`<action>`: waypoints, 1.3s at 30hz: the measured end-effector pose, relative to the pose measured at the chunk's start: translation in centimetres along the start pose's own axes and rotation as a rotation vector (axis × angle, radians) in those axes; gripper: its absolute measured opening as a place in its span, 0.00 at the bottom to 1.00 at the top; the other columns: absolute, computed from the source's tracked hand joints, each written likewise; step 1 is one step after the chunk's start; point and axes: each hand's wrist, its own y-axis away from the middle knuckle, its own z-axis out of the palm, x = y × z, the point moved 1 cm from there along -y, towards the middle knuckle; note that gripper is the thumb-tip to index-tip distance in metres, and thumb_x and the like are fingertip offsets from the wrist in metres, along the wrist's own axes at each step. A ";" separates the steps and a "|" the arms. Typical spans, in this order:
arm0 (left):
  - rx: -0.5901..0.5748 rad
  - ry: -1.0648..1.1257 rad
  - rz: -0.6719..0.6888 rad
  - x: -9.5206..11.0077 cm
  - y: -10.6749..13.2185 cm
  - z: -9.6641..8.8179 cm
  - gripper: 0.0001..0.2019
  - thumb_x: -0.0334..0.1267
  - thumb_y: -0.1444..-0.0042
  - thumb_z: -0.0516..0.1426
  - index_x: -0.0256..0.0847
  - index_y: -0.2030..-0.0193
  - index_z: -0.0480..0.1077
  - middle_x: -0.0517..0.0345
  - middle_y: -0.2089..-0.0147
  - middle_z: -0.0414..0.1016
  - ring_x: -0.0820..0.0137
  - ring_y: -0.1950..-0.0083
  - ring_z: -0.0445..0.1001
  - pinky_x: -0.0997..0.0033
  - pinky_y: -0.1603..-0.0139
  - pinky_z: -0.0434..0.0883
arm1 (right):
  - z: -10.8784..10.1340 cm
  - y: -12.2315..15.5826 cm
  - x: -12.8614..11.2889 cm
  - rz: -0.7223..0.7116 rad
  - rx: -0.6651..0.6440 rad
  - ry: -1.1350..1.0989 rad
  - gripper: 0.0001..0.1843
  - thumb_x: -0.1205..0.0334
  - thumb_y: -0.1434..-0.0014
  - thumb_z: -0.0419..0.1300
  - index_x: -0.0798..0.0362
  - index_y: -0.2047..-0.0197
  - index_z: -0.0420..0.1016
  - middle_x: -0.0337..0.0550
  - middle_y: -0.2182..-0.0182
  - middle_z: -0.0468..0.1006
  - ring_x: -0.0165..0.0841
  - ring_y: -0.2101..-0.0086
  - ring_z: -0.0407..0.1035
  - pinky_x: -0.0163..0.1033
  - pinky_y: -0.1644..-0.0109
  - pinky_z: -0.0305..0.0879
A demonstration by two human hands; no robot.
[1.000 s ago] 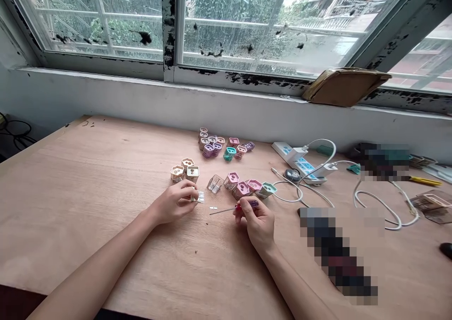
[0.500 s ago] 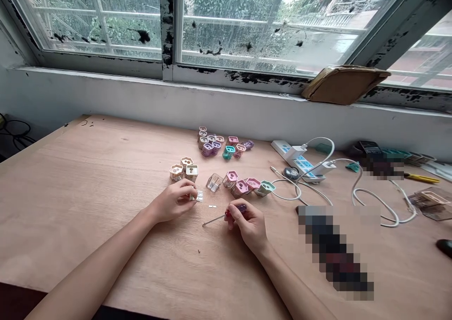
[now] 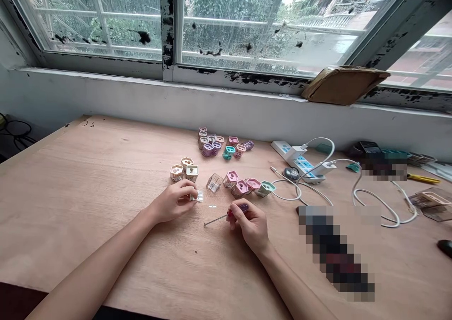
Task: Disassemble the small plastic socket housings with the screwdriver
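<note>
My left hand (image 3: 174, 202) rests on the wooden table (image 3: 88, 193), fingers pinched round a small clear plastic piece (image 3: 198, 196). My right hand (image 3: 250, 225) is closed on a small screwdriver (image 3: 226, 215) with a red and purple handle; its metal tip points left and down toward the table. A tiny white part (image 3: 212, 206) lies between the hands. Just beyond are three beige plug housings (image 3: 184, 171), a clear housing (image 3: 214, 182) and a row of pink and green ones (image 3: 247, 187).
A cluster of coloured housings (image 3: 222, 145) sits farther back. A white power strip (image 3: 298, 161) with white cables (image 3: 374, 200) lies at right, with a yellow-handled tool (image 3: 423, 179) and a clear box (image 3: 432, 202). A tiny screw (image 3: 196, 251) lies near the front. A window sill runs behind.
My right hand has drawn the screwdriver slightly toward me and to the left, tilting its tip down toward the table. My left hand has stayed put on the clear piece.
</note>
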 end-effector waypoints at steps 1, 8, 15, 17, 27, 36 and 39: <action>-0.001 0.003 -0.001 0.0 0.0 0.0 0.03 0.33 0.38 0.57 0.38 0.61 0.72 0.49 0.51 0.70 0.72 0.58 0.73 0.80 0.65 0.76 | 0.0 0.0 0.0 0.000 0.005 -0.001 0.22 0.42 0.40 0.66 0.53 0.71 0.72 0.38 0.81 0.75 0.29 0.85 0.65 0.33 0.84 0.62; -0.003 -0.006 -0.005 0.0 -0.1 0.0 0.02 0.30 0.39 0.57 0.38 0.61 0.72 0.50 0.52 0.70 0.72 0.58 0.73 0.80 0.65 0.75 | -0.1 0.0 -0.1 0.001 0.010 -0.008 0.22 0.43 0.40 0.66 0.53 0.71 0.72 0.38 0.82 0.74 0.28 0.86 0.65 0.32 0.85 0.61; -0.012 -0.022 0.006 -0.1 0.1 0.1 0.03 0.31 0.39 0.57 0.39 0.60 0.72 0.50 0.51 0.70 0.72 0.58 0.73 0.77 0.62 0.74 | -0.3 -0.1 -0.2 -0.017 0.062 -0.048 0.22 0.43 0.39 0.66 0.53 0.71 0.73 0.38 0.81 0.73 0.29 0.85 0.65 0.32 0.85 0.62; -0.012 -0.050 0.015 0.0 0.1 0.1 0.03 0.30 0.39 0.57 0.39 0.60 0.72 0.50 0.51 0.71 0.70 0.57 0.73 0.75 0.60 0.74 | -0.5 -0.2 0.0 -0.030 0.095 -0.100 0.22 0.43 0.40 0.67 0.53 0.71 0.73 0.38 0.81 0.73 0.29 0.85 0.66 0.32 0.85 0.62; -0.156 -0.059 0.061 1.1 0.0 1.0 0.05 0.28 0.40 0.58 0.39 0.59 0.72 0.50 0.52 0.72 0.67 0.53 0.74 0.70 0.52 0.72 | -1.1 -0.9 0.0 0.126 0.177 -0.386 0.25 0.41 0.47 0.72 0.52 0.73 0.68 0.36 0.84 0.73 0.26 0.88 0.61 0.29 0.87 0.57; -0.120 -0.065 0.037 0.4 0.1 0.6 0.08 0.26 0.41 0.58 0.40 0.57 0.73 0.50 0.51 0.72 0.67 0.51 0.74 0.70 0.51 0.71 | -1.3 -1.5 0.5 0.233 0.149 -0.532 0.22 0.44 0.51 0.75 0.53 0.70 0.74 0.32 0.85 0.67 0.21 0.88 0.53 0.27 0.86 0.52; -0.096 -0.070 0.036 0.3 0.0 0.4 0.07 0.26 0.41 0.58 0.40 0.58 0.73 0.51 0.51 0.72 0.67 0.52 0.74 0.71 0.52 0.71 | -1.3 -1.5 0.3 0.250 0.116 -0.564 0.23 0.45 0.54 0.77 0.53 0.69 0.76 0.32 0.83 0.68 0.21 0.86 0.55 0.27 0.85 0.55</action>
